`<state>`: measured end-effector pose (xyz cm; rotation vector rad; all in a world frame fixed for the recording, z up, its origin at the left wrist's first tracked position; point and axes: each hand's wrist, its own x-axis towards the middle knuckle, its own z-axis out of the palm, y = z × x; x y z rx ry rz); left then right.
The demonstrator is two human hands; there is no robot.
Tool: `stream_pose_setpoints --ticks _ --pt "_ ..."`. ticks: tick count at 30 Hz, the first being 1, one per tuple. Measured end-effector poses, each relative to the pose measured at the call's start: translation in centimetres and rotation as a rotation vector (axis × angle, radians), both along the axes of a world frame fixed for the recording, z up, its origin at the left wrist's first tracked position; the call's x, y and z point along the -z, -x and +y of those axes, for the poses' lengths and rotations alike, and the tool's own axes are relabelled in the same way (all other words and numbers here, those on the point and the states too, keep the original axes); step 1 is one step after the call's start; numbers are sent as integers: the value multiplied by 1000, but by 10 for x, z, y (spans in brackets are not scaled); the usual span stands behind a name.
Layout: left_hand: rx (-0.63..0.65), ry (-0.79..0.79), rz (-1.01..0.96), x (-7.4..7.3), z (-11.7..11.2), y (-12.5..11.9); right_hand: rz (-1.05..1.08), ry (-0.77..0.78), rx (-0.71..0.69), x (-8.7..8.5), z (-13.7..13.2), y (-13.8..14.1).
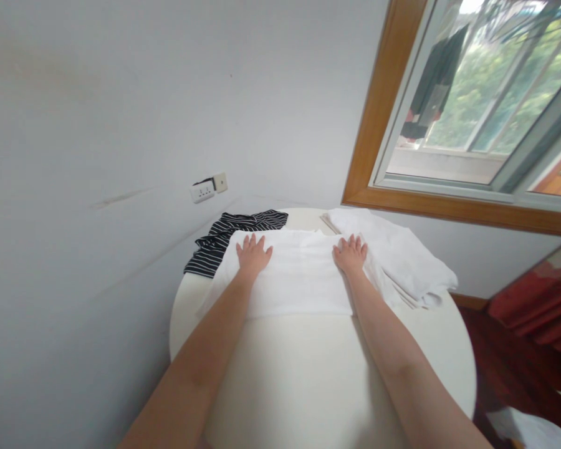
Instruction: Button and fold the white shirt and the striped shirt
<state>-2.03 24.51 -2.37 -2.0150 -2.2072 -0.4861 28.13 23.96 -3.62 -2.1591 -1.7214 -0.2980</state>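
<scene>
A white garment [303,274] lies spread in a wide band across the round table [299,374]. My left hand [253,253] rests flat on its far left part, fingers spread. On its far right part my right hand [351,253] is also laid flat, fingers apart. Neither hand grips the cloth. Just behind and left of the white garment is a black garment with white stripes [215,246], loosely bunched. To the right of my right hand sits a folded white cloth pile [397,252], close against the garment's edge.
A grey-white wall [121,125] runs along the left and behind the table, with a power socket [202,191] on it. At the upper right is a wood-framed window [449,125]. A red curtain [537,305] hangs at the right, and white fabric [533,429] lies low at the bottom right.
</scene>
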Motion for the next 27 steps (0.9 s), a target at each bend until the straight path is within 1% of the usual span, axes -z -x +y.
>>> stream_pose_setpoints --ticks 3,6,8,10,12,14,16,18,20,24,27 --pt "-4 -1 4 -2 -3 -1 -2 -16 -1 0 0 -1" --pt "10 -98 32 -11 -11 -6 -20 -73 -14 -5 -2 1" --pt "79 -206 67 -18 -19 -16 -51 -121 -61 -11 -5 9" --pt "184 -263 99 -20 -25 -30 -85 -141 -154 -16 -9 23" --pt "272 -220 106 -16 -31 -46 -93 -109 -261 -16 -14 42" --pt "320 -108 85 -6 -34 -60 -60 -12 -331 -12 -18 59" --pt "340 -12 60 4 -35 -68 -18 102 -356 -7 -21 71" --pt "345 12 51 10 -35 -71 4 177 -362 -2 -22 76" --pt "341 4 45 12 -34 -70 10 195 -360 -1 -21 76" --pt "333 26 36 9 -34 -69 15 187 -352 -3 -22 73" --pt "336 34 44 7 -34 -70 13 128 -354 -7 -27 74"
